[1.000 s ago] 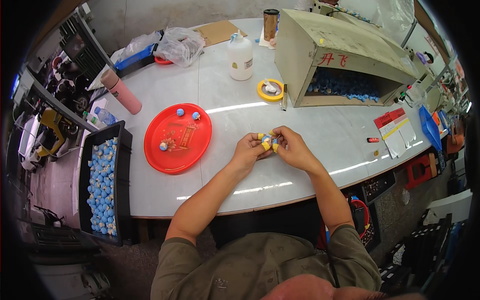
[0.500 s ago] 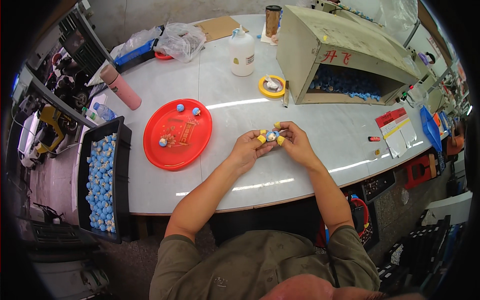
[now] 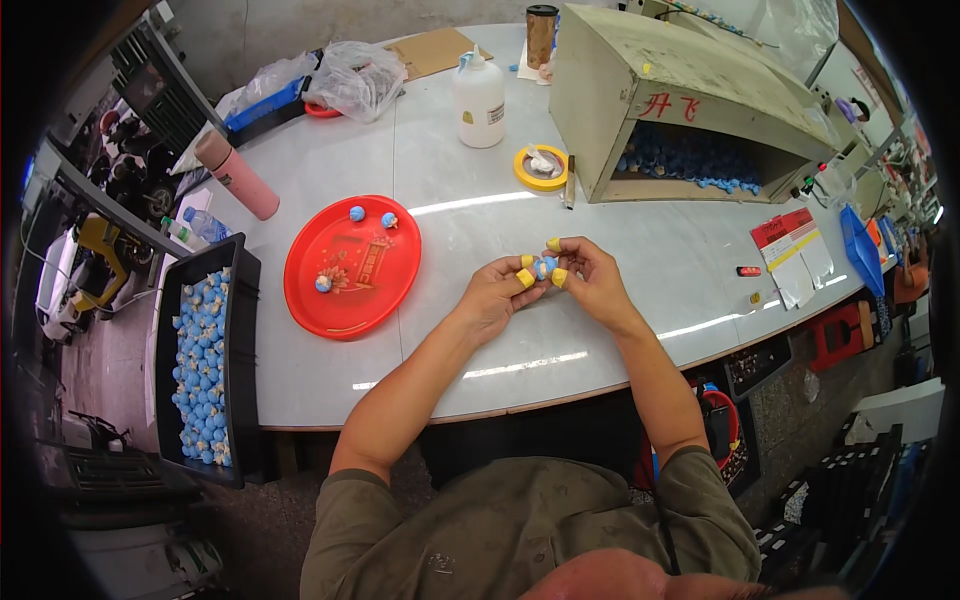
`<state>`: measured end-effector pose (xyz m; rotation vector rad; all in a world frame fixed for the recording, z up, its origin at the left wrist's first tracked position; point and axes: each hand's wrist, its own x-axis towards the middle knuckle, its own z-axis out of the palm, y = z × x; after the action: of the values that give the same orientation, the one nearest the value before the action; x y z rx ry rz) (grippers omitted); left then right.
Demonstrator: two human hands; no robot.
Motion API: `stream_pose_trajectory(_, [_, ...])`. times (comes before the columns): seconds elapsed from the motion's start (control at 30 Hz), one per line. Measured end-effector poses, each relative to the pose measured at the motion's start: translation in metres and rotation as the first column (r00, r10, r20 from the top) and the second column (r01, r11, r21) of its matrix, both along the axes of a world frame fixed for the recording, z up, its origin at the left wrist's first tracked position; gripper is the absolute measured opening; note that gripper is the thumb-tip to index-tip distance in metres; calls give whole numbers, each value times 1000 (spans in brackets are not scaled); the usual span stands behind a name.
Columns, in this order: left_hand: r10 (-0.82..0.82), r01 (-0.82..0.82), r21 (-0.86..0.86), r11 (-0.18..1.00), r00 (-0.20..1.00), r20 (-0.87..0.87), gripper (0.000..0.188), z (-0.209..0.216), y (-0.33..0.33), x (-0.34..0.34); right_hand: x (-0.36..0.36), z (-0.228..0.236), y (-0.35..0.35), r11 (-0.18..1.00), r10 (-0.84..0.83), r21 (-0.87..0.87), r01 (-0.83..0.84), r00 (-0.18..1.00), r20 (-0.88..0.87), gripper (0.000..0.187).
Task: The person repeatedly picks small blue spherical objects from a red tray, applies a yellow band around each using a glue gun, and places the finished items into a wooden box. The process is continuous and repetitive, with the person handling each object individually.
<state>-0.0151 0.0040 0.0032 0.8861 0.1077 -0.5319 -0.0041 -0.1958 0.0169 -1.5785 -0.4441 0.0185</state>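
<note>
Between the fingertips of both hands, above the table, is a small blue ball-shaped piece [image 3: 545, 268] with pale bits on it. My left hand [image 3: 492, 297] pinches it from the left. Opposite it, my right hand [image 3: 597, 285] grips it between thumb and fingers. Yellow covers wrap the thumb and index fingertips on both hands. To the left lies a round red tray [image 3: 350, 318] carrying three similar blue pieces, two near its far rim and one [image 3: 323, 284] at its left. Fine detail on the held piece is too small to make out.
A black bin [image 3: 245, 350] full of blue pieces stands at the table's left edge. Farther back are a pink flask [image 3: 240, 178], a white bottle [image 3: 481, 105], yellow tape [image 3: 540, 184] and a marker [image 3: 570, 182]. A beige metal housing [image 3: 620, 110] holding blue pieces stands at right.
The held piece has turned between my fingers, so more blue and less of its pale part shows. Both hands keep nearly the same place. The tray's pieces lie as before.
</note>
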Motion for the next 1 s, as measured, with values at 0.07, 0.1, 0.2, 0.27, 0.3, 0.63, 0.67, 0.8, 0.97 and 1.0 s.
stream_pose_trajectory(0.07, [-3,3,15,1000,1000,6,22,0,0,0,-1,1,2,1000,2,-31,-1,999,33,35])
stream_pose_trajectory(0.1, [-3,3,14,1000,1000,12,22,-1,0,0,-1,2,2,999,4,-48,-1,999,49,36])
stream_pose_trajectory(0.2, [-3,2,29,1000,1000,21,23,-1,-1,0,-1,3,3,995,6,-97,3,996,91,38])
stream_pose_trajectory(0.27, [-3,2,40,999,1000,24,23,-2,-1,0,-2,8,3,991,3,-134,13,994,113,40])
stream_pose_trajectory(0.3, [-4,3,42,999,1000,26,24,-2,-1,0,-2,9,3,988,0,-153,19,992,124,41])
stream_pose_trajectory(0.63, [32,-39,95,995,997,71,24,1,-4,-3,0,9,1,975,5,-220,28,989,148,43])
stream_pose_trajectory(0.67, [31,-39,94,995,996,83,24,0,-5,-3,0,9,1,976,7,-216,25,990,144,43])
stream_pose_trajectory(0.8, [48,-61,109,992,992,121,22,-1,-6,-4,-3,15,2,959,11,-282,42,983,183,43])
stream_pose_trajectory(0.97, [58,-76,124,989,988,143,21,-1,-8,-4,-4,21,-1,941,5,-333,53,986,168,42])
stream_pose_trajectory(1.0, [61,-80,128,989,987,151,21,1,-9,-5,-4,21,-1,940,3,-338,52,987,161,42])
